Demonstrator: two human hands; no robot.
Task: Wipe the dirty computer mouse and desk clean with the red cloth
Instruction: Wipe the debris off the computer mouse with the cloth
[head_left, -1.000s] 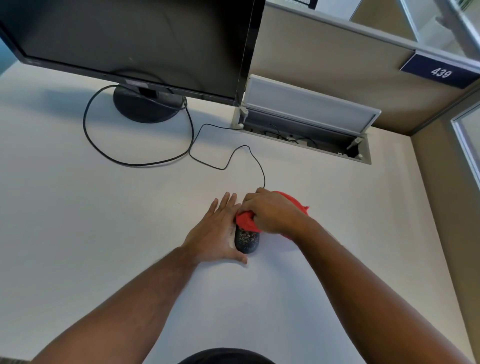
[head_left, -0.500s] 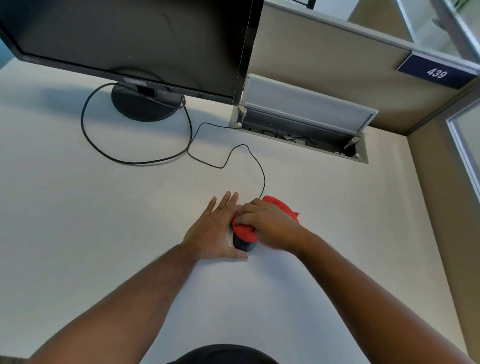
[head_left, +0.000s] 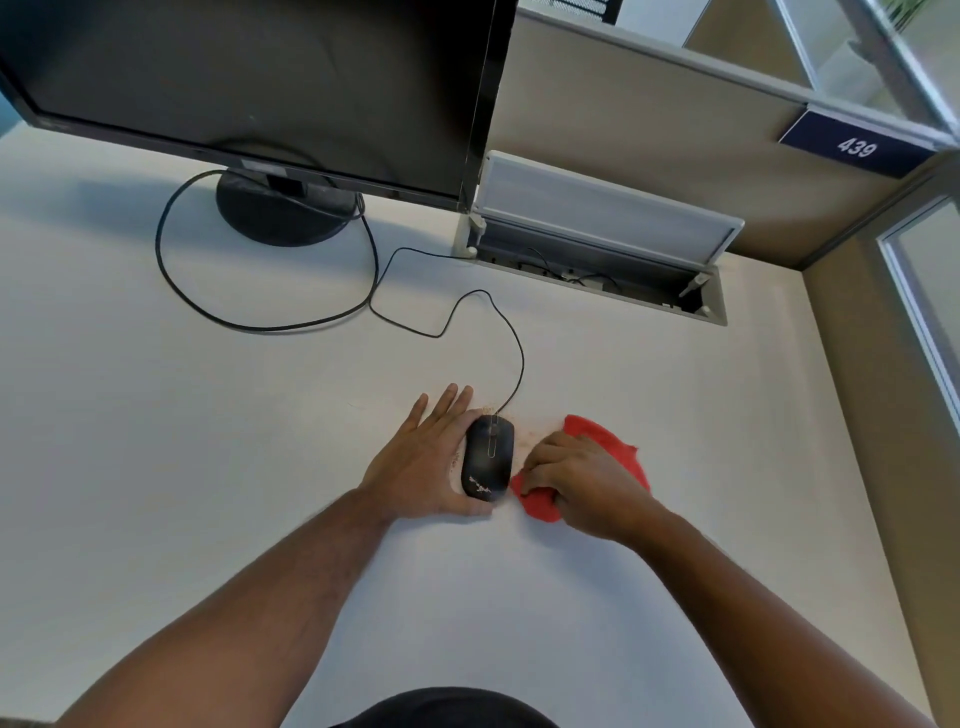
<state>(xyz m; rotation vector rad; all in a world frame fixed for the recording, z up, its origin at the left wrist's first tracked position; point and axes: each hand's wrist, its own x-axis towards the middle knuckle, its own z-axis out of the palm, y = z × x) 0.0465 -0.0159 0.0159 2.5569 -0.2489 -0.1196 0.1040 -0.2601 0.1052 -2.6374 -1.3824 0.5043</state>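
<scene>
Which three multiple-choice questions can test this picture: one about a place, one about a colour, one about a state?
1. Where is the cloth?
A. on top of the mouse
B. on the desk, right of the mouse
C. on the monitor stand

2. What colour is the mouse?
A. white
B. red
C. black

3. What is the left hand doing?
A. lying flat against the mouse's left side
B. lifting the mouse
C. holding the cable

Key: 1 B, the right hand presses it on the desk beside the mouse. 2 C, its shell is black with pale specks. 3 A, its fingers are stretched out on the desk.
</scene>
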